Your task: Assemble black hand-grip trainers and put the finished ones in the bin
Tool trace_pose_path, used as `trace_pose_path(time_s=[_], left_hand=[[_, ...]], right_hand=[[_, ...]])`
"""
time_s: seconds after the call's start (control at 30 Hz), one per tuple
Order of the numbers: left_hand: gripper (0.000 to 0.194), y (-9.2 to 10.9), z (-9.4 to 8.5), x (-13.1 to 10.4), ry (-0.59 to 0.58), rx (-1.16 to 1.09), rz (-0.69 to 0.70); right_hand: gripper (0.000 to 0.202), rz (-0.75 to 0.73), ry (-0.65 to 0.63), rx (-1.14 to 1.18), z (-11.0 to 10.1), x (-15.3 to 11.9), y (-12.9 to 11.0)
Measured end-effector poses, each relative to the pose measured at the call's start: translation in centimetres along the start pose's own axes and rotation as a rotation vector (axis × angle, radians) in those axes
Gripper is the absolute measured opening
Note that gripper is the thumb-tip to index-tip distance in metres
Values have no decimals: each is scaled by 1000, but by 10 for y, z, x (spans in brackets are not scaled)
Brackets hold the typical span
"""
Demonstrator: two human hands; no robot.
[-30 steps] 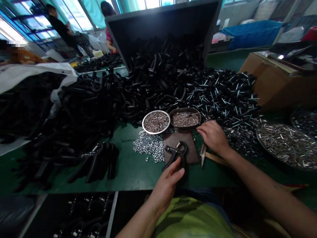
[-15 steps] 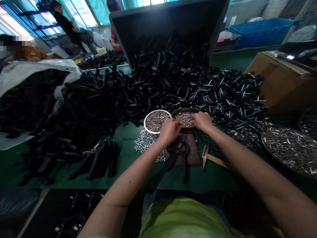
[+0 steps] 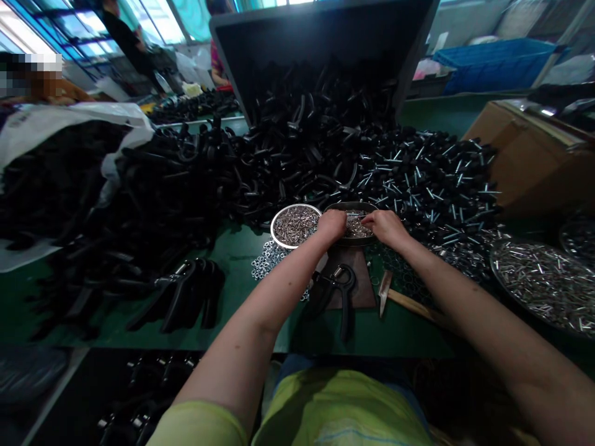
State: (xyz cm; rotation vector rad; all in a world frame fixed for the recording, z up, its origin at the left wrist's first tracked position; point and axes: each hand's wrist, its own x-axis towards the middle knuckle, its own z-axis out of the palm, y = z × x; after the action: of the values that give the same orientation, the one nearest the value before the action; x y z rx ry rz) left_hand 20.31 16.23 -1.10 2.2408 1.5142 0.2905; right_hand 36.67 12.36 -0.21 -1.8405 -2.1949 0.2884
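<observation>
My left hand (image 3: 333,225) is over the left side of a dark round tin (image 3: 331,243) of small metal pins, its fingers curled and partly hidden. On the tin's right side, the fingertips of my right hand (image 3: 387,227) are pinched together among the pins; whatever they hold is too small to make out. A white-rimmed bowl (image 3: 274,238) of metal pins stands just left of the tin. Nearer to me, a black hand grip with a spring (image 3: 344,291) lies on a brown pad (image 3: 365,291). A wooden-handled hammer (image 3: 409,302) rests to its right.
Loose nuts (image 3: 267,260) lie beside the bowl. Behind are heaps of black handles (image 3: 288,161) and black-headed bolts (image 3: 418,167), spilling from a large grey bin (image 3: 320,37). A basin of metal pins (image 3: 548,279) and a cardboard box (image 3: 525,155) stand at right. Co-workers are farther back.
My left hand has moved right and away from me, from between the bowl and tin to over the tin. My right hand has shifted slightly right, still at the tin.
</observation>
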Motion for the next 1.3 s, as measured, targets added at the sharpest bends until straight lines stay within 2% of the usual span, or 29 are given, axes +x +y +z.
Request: trace_pose_path(time_s=[0.1,0.23,0.3,0.4,0.47,0.53,0.67,0.8,0.97,1.2,1.3], left_hand=[[18,0,-7,-2,62,-36,5],[24,1,-19,-22,129,-178,35],[27,-1,-24,-42,123,-449,20],[27,-10,-25,-84,31,-980,-86],[27,-19,-22,-115,-23,-1173,-189],[30,-28,-19,-144,-39,-1262,-278],[31,-40,-11,-186,-25,-1270,-382],[27,-43,-5,-207,28,-1222,-387],[25,-41,1,-213,72,-1179,-353],[24,-39,6,-208,67,-1095,-316],[20,-37,5,-203,88,-959,-241]], right_hand=[[23,-10,39,77,-6,-6,-4],[17,62,110,509,-11,-25,-17],[18,96,30,727,-10,-38,-26],[20,151,-157,923,-2,-57,-38],[21,185,-252,1013,6,-68,-43],[21,197,-294,1075,15,-76,-46],[19,144,-226,1041,27,-84,-47],[10,-1,-141,766,30,-82,-50],[5,-154,-117,582,30,-75,-54],[6,-135,-152,468,28,-70,-59],[4,-79,-220,438,26,-64,-62]])
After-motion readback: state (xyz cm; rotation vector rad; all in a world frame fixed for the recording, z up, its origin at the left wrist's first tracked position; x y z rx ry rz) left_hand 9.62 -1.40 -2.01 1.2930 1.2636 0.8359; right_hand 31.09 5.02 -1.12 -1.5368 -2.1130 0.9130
